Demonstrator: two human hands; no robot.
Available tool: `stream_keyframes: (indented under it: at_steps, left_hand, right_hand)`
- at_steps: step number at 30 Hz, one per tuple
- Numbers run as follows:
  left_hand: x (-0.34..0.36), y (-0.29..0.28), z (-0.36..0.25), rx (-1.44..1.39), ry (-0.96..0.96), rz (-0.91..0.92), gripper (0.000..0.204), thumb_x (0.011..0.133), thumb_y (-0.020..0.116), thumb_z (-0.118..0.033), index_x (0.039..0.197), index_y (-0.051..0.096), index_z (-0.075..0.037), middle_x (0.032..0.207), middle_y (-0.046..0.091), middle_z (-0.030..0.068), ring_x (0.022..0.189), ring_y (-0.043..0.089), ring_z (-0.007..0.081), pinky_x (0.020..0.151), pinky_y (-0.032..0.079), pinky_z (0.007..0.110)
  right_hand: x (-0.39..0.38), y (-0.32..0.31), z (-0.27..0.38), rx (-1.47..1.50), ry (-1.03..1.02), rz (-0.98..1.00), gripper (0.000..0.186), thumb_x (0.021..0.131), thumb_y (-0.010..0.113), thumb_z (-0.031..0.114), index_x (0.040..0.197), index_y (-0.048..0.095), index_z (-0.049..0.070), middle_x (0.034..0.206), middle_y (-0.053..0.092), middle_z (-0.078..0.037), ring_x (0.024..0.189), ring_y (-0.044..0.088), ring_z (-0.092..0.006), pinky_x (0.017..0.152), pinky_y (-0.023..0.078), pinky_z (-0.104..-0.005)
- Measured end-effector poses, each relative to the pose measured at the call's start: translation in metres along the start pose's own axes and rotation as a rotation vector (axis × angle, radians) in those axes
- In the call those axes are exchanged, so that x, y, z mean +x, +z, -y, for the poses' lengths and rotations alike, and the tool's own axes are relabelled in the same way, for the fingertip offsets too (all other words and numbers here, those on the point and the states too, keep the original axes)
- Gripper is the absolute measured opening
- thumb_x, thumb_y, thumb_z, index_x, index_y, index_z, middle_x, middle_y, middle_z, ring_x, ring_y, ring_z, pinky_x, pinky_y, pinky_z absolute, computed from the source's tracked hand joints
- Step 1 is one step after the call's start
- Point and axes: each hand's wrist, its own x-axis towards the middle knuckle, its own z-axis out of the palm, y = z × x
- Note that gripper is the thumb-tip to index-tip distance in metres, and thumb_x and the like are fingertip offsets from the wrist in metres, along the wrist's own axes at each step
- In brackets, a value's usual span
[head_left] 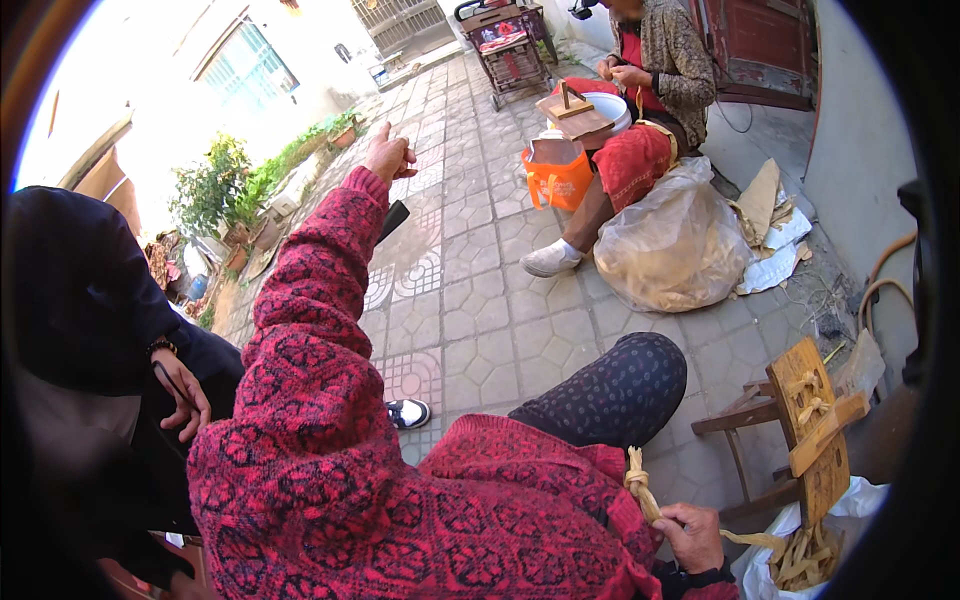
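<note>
My left arm, in a red and black knitted sleeve, stretches forward over the paving. My left hand (390,157) is raised with one finger stretched out and the others loosely curled; it holds nothing that I can see. Low at the right, my right hand (692,537) pinches a knotted cord of pale, dry-looking strips (640,484) near my sleeve. From that hand a flat pale strip (752,539) runs right to a white bag (865,505), where more loose strips (806,556) lie.
A wooden stand (812,430) with knotted strips tied on it is at my right. Ahead sits a person (680,50) working with their hands, beside an orange bag (557,175) and a large clear plastic sack (675,240). Another person in dark clothes (90,290) is close on my left.
</note>
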Motion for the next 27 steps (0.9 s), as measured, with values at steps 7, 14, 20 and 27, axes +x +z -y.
stream_keyframes:
  at_steps: [7,14,20,27]
  left_hand:
    - [-0.003,0.004,-0.006,0.028,-0.009,-0.036,0.071,0.093,0.048,-0.011,0.153,0.011,-0.014,0.063,0.054,0.0016,0.048,0.047,0.0095,0.057,0.053,0.035]
    - [-0.001,0.010,-0.014,0.028,0.002,-0.001,0.077,0.091,0.049,-0.009,0.154,0.004,-0.012,0.063,0.055,0.0029,0.047,0.046,0.0105,0.056,0.055,0.036]
    - [0.005,0.016,-0.015,0.015,0.027,0.008,0.080,0.089,0.050,-0.007,0.153,0.002,-0.008,0.063,0.056,0.0037,0.047,0.047,0.0114,0.056,0.056,0.036]
    - [0.010,0.016,-0.012,-0.023,0.034,0.001,0.075,0.093,0.049,-0.010,0.154,0.005,-0.012,0.065,0.055,0.0010,0.046,0.044,0.0081,0.059,0.053,0.034]
  right_hand:
    - [-0.001,-0.001,-0.002,0.010,0.026,0.009,0.008,0.077,0.066,-0.003,0.084,0.069,-0.005,0.069,0.067,-0.010,0.059,0.064,-0.0147,0.057,0.050,-0.0263]
    - [0.000,-0.001,-0.006,0.034,0.031,-0.007,0.008,0.077,0.066,-0.003,0.083,0.069,-0.005,0.068,0.067,-0.009,0.059,0.065,-0.0144,0.056,0.050,-0.0260]
    - [0.001,-0.003,-0.015,0.046,0.023,0.002,0.008,0.078,0.066,-0.001,0.084,0.070,-0.005,0.069,0.067,-0.010,0.059,0.065,-0.0139,0.055,0.050,-0.0252]
    - [0.002,-0.006,-0.014,0.033,0.041,0.011,0.010,0.079,0.066,0.001,0.085,0.069,-0.006,0.070,0.067,-0.010,0.059,0.065,-0.0146,0.056,0.050,-0.0254]
